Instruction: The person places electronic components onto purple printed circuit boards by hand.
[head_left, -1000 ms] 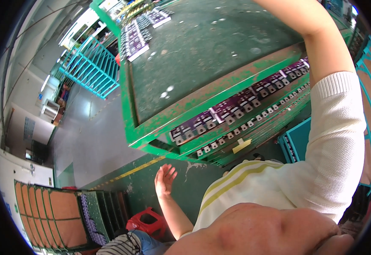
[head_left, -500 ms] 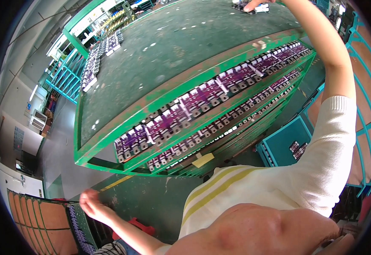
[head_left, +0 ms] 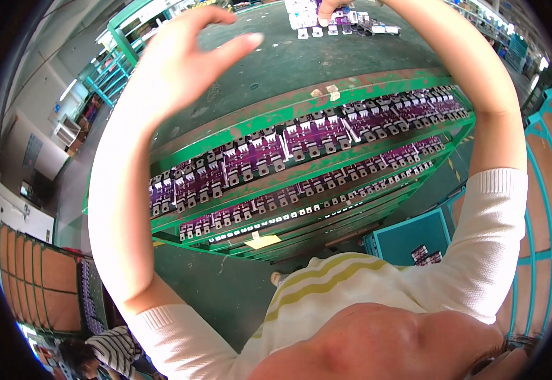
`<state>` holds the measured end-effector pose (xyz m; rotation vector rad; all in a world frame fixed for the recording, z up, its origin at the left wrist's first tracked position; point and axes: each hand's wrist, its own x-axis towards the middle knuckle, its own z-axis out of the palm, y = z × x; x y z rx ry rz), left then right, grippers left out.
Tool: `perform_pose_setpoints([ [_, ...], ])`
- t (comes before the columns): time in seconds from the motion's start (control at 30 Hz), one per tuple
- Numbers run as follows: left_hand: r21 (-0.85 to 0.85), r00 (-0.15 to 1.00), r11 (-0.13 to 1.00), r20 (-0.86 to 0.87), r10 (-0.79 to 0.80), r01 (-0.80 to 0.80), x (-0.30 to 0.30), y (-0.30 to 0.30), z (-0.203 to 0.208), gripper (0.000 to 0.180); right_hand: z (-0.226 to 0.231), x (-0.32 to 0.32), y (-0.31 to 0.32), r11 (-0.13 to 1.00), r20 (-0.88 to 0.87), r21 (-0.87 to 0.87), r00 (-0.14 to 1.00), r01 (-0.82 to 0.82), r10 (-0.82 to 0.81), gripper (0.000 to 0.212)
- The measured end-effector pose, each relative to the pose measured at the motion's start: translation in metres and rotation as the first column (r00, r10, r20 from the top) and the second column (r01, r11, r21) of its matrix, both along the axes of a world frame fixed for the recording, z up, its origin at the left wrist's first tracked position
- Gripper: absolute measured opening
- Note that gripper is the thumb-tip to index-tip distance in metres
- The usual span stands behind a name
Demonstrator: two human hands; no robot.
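My left hand (head_left: 178, 60) is raised over the left part of the rack's green top (head_left: 257, 69), thumb and fingers spread, with nothing in it. At the far edge of the view, my right hand (head_left: 332, 9) has its thumb down on a purple circuit board (head_left: 318, 23) with white and silver parts; its other fingers are cut off or hidden. Right beside that board lies a dark piece with silver ends (head_left: 377, 26). Below the top, purple circuit boards (head_left: 314, 136) stand in rows on the shelves of the green metal rack (head_left: 250, 133).
A yellow paper slip (head_left: 263, 241) hangs on a lower shelf. A teal cart (head_left: 402, 233) with a few boards stands at the right, near blue-railed brown panels (head_left: 545, 209). At the lower left, a person in a striped top (head_left: 112, 349) is beside another rack with boards.
My left hand has risen from low on the left to above the rack top. My right hand has shifted left onto the purple circuit board. The view has turned, and the striped person shows more.
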<state>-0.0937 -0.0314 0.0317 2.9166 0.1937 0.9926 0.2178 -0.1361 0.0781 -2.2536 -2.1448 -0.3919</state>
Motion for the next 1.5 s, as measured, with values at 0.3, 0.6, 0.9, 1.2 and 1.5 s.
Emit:
perform_pose_setpoints([
  [0.3, -0.547, 0.950, 0.778, 0.154, -0.270, 0.310, 0.113, 0.041, -0.017, 0.043, -0.026, -0.024, -0.006, 0.887, -0.596, 0.462, 0.740, 0.001, 0.310, 0.027],
  [0.6, -0.710, 0.957, 0.655, 0.099, -0.273, 0.260, 0.081, 0.104, -0.016, 0.045, -0.063, -0.036, 0.029, 0.946, -0.736, 0.311, 0.607, -0.092, 0.301, 0.057],
  [0.9, -0.684, 0.961, 0.675, 0.173, -0.217, 0.275, 0.098, 0.089, -0.027, 0.015, -0.060, -0.031, 0.004, 0.637, -0.282, 0.716, 0.717, -0.285, 0.638, 0.027],
  [1.2, -0.743, 0.935, 0.569, 0.250, -0.250, 0.351, 0.098, 0.086, -0.030, 0.019, -0.071, -0.043, 0.011, 0.657, 0.361, 0.537, 0.848, -0.530, 0.389, 0.019],
  [1.5, -0.724, 0.960, 0.632, 0.177, -0.217, 0.276, 0.099, 0.078, -0.029, 0.021, -0.081, -0.037, 0.023, 0.656, 0.167, 0.636, 0.903, -0.406, 0.397, 0.024],
])
